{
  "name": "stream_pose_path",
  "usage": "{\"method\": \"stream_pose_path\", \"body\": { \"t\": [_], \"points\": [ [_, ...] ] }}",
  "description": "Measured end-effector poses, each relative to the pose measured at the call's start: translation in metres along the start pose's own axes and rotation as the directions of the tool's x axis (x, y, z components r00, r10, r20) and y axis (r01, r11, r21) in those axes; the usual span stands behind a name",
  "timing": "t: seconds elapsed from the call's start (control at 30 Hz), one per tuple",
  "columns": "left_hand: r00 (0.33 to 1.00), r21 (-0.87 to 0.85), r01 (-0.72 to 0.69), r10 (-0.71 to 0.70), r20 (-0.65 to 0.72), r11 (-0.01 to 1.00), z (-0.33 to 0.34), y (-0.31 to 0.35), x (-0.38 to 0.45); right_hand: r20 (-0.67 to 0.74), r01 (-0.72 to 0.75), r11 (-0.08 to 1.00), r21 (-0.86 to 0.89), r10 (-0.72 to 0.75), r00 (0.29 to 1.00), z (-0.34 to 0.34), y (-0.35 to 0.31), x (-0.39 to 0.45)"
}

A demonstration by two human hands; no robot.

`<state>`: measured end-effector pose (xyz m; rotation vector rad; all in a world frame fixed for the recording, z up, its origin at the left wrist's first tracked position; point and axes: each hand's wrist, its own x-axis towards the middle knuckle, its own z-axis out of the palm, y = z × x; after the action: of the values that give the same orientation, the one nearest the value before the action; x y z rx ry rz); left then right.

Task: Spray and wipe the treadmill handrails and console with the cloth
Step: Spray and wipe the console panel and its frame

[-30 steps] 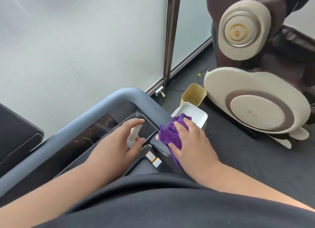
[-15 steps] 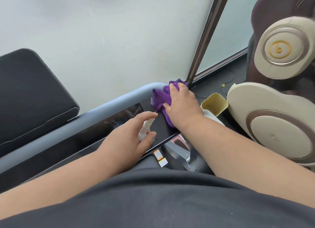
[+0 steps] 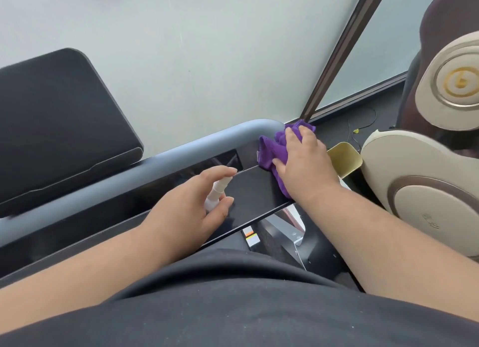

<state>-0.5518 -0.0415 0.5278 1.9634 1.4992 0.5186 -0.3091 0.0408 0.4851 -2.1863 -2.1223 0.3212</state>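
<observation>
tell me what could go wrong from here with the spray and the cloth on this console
1. The left hand holds the small white spray bottle close over the glossy black console; a squirt from there could wet the display rather than the cloth.
2. The right hand presses the purple cloth at the corner of the grey handrail; its loose end hangs near the console edge and might slip off toward the yellow bin below.

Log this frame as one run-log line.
left hand: holds spray bottle | right hand: presses purple cloth on console corner | handrail: untouched
</observation>
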Motion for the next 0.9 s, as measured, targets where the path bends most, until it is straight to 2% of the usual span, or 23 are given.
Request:
{"method": "stream_pose_path", "body": {
  "t": [0.13, 0.23, 0.33, 0.47, 0.53, 0.7, 0.8, 0.9],
  "points": [
    [1.0, 0.0, 0.001, -0.001, -0.013, 1.0, 0.003, -0.004, -0.008, 0.066, 0.123, 0.992, 0.017, -0.124, 0.99, -0.008, -0.025, 0.057],
    [1.0, -0.01, 0.018, -0.018, -0.006, 1.0, 0.004, -0.004, -0.012, 0.104, 0.162, 0.985, 0.059, -0.168, 0.98, -0.011, -0.021, 0.065],
    [0.999, -0.025, 0.03, -0.031, -0.013, 0.999, 0.004, -0.004, -0.014, 0.059, 0.153, 0.986, 0.065, -0.157, 0.986, -0.01, -0.008, 0.039],
    [0.999, -0.03, 0.019, -0.02, -0.031, 0.999, 0.001, -0.01, -0.014, 0.024, 0.031, 0.998, 0.059, -0.033, 0.999, -0.003, 0.011, -0.005],
    [0.999, -0.026, 0.027, -0.028, -0.039, 0.999, -0.001, -0.014, -0.015, 0.016, 0.015, 1.0, 0.023, -0.016, 1.0, 0.001, 0.014, -0.011],
    [0.992, -0.038, 0.071, -0.074, -0.105, 0.997, -0.008, -0.018, -0.01, -0.001, 0.156, 0.987, -0.035, -0.156, 0.988, 0.0, -0.009, 0.022],
    [0.991, -0.053, 0.078, -0.083, -0.109, 0.996, -0.006, -0.016, -0.008, 0.051, 0.225, 0.974, 0.018, -0.226, 0.973, -0.005, -0.023, 0.056],
    [0.993, -0.048, 0.076, -0.081, -0.089, 0.996, -0.005, -0.013, -0.009, 0.104, 0.224, 0.941, 0.255, -0.257, 0.961, -0.015, -0.018, 0.076]
  ]
}}
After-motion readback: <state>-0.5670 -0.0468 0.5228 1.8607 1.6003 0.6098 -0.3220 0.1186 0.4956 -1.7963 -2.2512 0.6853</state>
